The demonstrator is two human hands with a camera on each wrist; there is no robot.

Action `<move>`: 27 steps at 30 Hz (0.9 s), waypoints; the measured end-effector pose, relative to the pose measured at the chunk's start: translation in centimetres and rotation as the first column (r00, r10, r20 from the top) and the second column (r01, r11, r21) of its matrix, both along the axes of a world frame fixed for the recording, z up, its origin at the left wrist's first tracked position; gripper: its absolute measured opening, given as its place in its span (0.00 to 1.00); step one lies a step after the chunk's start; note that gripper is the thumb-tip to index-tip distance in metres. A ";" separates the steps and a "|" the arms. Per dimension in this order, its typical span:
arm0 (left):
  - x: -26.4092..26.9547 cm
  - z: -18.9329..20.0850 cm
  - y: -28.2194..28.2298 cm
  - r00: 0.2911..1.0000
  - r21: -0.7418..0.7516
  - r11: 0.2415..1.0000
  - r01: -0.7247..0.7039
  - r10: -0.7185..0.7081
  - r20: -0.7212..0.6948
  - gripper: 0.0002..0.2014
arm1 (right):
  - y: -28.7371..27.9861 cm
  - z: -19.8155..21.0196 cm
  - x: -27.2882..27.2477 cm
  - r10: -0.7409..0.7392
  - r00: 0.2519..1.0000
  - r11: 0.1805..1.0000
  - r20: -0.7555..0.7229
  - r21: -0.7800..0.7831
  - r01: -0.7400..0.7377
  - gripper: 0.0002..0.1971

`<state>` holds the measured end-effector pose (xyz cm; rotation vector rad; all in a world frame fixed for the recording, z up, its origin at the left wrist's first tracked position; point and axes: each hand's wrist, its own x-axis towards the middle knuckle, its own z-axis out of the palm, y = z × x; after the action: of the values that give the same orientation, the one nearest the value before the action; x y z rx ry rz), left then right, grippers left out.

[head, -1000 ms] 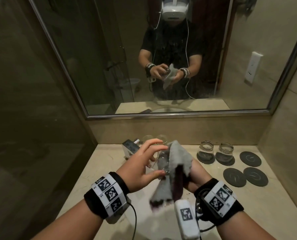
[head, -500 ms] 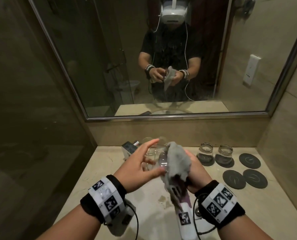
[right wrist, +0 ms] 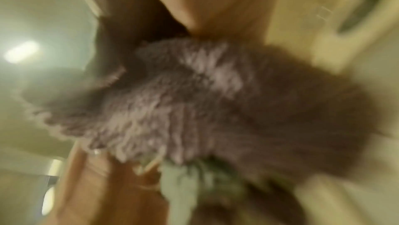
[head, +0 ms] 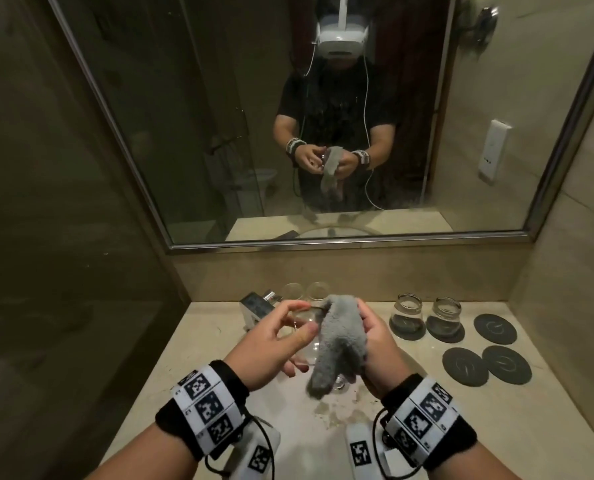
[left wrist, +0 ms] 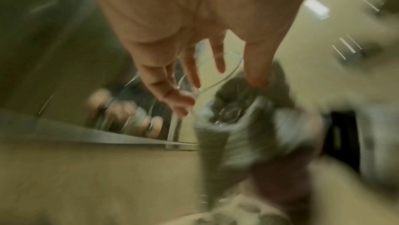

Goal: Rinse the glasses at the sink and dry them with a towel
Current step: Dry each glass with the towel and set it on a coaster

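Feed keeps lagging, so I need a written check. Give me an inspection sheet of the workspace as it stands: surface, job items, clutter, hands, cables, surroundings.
Surface: beige stone counter, wet patch near the front middle.
Job's things: clear glass held above the counter, grey towel draped over it; two upturned glasses on coasters; two more glasses by the back wall.
Clutter: three bare dark coasters; a small metal box at the back left.
Hands: left hand holds the glass; right hand grips the towel.
Cables: black wrist-camera leads at both wrists.
Surroundings: wall mirror; sink not clearly visible.
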<state>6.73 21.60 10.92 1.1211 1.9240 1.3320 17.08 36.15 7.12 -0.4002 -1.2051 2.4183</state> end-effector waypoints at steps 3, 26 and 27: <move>0.4 -0.2 -0.2 0.888 -0.033 0.994 0.104 -0.107 -0.446 0.28 | 0.0 -0.2 -0.5 0.175 0.976 0.969 0.129 -0.197 -0.147 0.17; 0.6 -1.0 -0.8 0.863 -0.088 0.990 0.112 -0.140 -0.485 0.35 | -0.2 -1.9 -0.9 0.090 0.976 0.983 0.197 -0.176 -0.055 0.17; 0.6 -1.0 -0.8 0.924 -0.091 0.994 0.066 -0.095 -0.370 0.37 | -0.3 -2.0 -1.0 0.058 0.976 0.991 0.208 -0.130 -0.031 0.18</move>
<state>7.29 20.76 9.87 1.4838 2.1451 1.0450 16.11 35.83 5.15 -0.6912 -1.1602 2.5505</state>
